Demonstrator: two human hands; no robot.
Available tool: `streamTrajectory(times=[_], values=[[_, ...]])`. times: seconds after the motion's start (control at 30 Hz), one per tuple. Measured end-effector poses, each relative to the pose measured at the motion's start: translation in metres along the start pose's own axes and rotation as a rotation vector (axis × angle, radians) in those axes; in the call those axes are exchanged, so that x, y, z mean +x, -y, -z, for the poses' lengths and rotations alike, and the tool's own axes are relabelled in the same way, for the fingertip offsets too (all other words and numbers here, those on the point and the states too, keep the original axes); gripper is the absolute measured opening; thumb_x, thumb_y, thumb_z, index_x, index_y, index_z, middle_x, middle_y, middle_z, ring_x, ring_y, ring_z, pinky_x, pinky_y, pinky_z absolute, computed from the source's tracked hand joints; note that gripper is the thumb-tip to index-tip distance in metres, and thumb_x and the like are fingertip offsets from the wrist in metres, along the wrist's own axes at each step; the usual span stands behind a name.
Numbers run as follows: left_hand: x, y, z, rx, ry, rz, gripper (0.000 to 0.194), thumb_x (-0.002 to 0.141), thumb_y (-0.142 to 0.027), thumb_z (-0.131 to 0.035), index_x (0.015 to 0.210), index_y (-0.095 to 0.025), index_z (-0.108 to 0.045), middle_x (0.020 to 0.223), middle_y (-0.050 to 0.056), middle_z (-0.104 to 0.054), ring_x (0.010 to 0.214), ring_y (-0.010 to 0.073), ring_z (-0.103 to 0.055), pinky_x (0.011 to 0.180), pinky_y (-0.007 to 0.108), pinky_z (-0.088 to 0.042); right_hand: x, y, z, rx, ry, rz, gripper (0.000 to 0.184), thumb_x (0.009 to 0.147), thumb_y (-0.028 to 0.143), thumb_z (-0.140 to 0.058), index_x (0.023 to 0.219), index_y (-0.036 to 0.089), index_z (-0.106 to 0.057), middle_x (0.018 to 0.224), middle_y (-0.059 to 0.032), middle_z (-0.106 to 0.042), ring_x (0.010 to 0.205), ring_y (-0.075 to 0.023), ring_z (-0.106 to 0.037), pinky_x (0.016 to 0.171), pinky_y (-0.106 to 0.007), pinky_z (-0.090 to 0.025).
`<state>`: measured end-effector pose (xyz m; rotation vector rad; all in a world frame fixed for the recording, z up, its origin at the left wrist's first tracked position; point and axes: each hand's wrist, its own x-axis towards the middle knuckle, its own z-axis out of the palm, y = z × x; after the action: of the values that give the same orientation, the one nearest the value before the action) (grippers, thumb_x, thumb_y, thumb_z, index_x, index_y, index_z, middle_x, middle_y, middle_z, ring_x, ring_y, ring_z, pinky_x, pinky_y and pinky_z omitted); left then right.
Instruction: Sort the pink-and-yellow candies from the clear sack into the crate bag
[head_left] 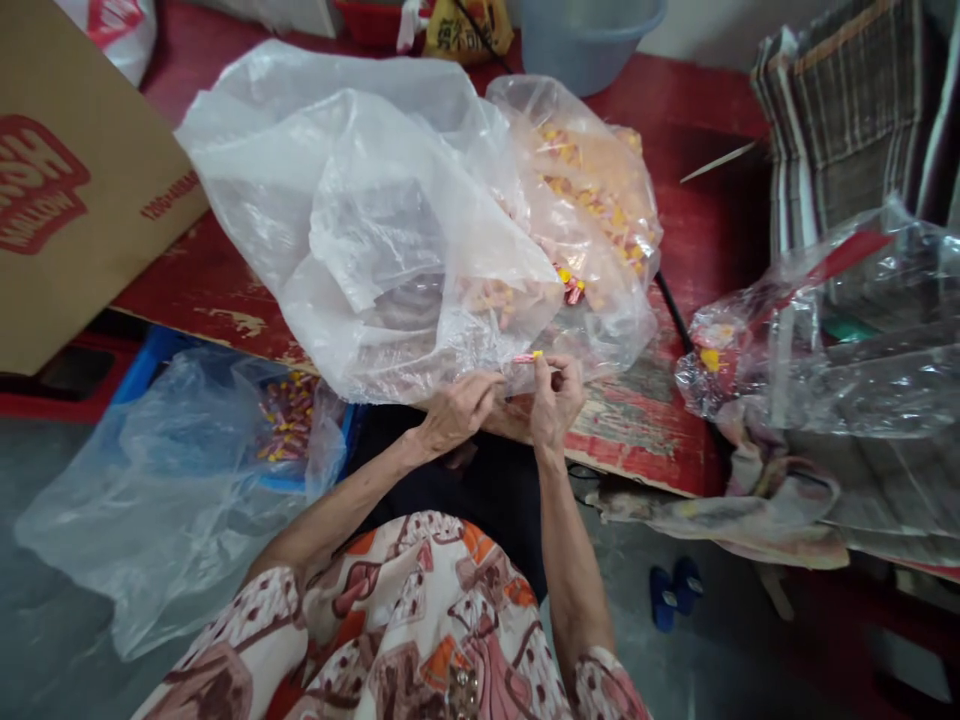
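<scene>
My right hand (556, 402) pinches a small pink-and-white striped piece with a yellow end (528, 358) between thumb and fingertips, just above the front edge of the table. Close by on the left is my left hand (459, 412), its fingers curled together against the lower edge of a large clear plastic bag (390, 200); whatever those fingers hold is hidden. More pieces with yellow ends (573, 286) lie at the mouth of a second clear bag (637, 190), which is filled with many similar ones.
A cardboard box (52, 270) stands on the left of the red table (660, 420). Below it, a blue crate (154, 350) holds a plastic-lined heap of yellow-ended pieces (286, 415). At the right are crumpled clear bags (847, 340) and striped cloth (847, 120). A grey basin (585, 45) sits behind.
</scene>
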<state>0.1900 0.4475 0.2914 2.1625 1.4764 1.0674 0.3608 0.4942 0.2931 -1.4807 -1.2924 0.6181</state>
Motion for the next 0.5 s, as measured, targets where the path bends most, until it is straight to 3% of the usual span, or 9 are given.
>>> streamTrajectory(times=[0.1, 0.17, 0.27, 0.37, 0.5], values=[[0.021, 0.023, 0.03, 0.09, -0.244, 0.16, 0.031, 0.114, -0.023, -0.041, 0.135, -0.023, -0.064, 0.124, 0.011, -0.074, 0.112, 0.023, -0.072, 0.102, 0.037, -0.058, -0.014, -0.004, -0.008, -0.001, 0.055, -0.017, 0.043, 0.105, 0.062, -0.057, 0.092, 0.022, -0.068, 0.097, -0.0047, -0.068, 0.073, -0.0162, -0.054, 0.075, -0.032, -0.052], [0.036, 0.05, 0.047, 0.181, -0.317, 0.272, 0.026, 0.112, -0.025, -0.047, 0.132, -0.023, -0.064, 0.126, 0.012, -0.071, 0.113, 0.0255, -0.07, 0.099, 0.037, -0.058, -0.018, -0.009, -0.011, 0.001, 0.126, -0.036, 0.043, 0.106, 0.06, -0.055, 0.093, 0.022, -0.069, 0.1, -0.0063, -0.069, 0.077, -0.0171, -0.058, 0.076, -0.032, -0.054], [0.05, 0.093, 0.058, 0.287, -0.193, 0.354, 0.015, 0.104, -0.025, -0.059, 0.117, -0.021, -0.066, 0.118, 0.012, -0.068, 0.102, 0.0286, -0.068, 0.088, 0.038, -0.057, -0.019, -0.014, -0.013, 0.011, 0.215, -0.049, 0.043, 0.107, 0.058, -0.053, 0.093, 0.022, -0.07, 0.102, -0.0072, -0.069, 0.081, -0.0181, -0.062, 0.077, -0.032, -0.055], [0.054, 0.119, 0.058, 0.332, -0.031, 0.375, 0.013, 0.094, -0.021, -0.067, 0.107, -0.019, -0.067, 0.111, 0.014, -0.068, 0.091, 0.0282, -0.066, 0.082, 0.038, -0.054, -0.019, -0.014, -0.015, -0.011, 0.144, -0.024, 0.041, 0.107, 0.058, -0.054, 0.094, 0.022, -0.068, 0.1, -0.0064, -0.069, 0.079, -0.018, -0.061, 0.078, -0.033, -0.055], [0.048, 0.118, 0.065, 0.249, -0.109, 0.416, 0.018, 0.095, -0.021, -0.066, 0.113, -0.021, -0.069, 0.112, 0.012, -0.073, 0.094, 0.0268, -0.067, 0.085, 0.037, -0.054, -0.019, -0.012, -0.019, -0.06, 0.046, 0.066, 0.037, 0.109, 0.054, -0.054, 0.096, 0.022, -0.068, 0.103, -0.0082, -0.071, 0.084, -0.0195, -0.063, 0.082, -0.035, -0.055]])
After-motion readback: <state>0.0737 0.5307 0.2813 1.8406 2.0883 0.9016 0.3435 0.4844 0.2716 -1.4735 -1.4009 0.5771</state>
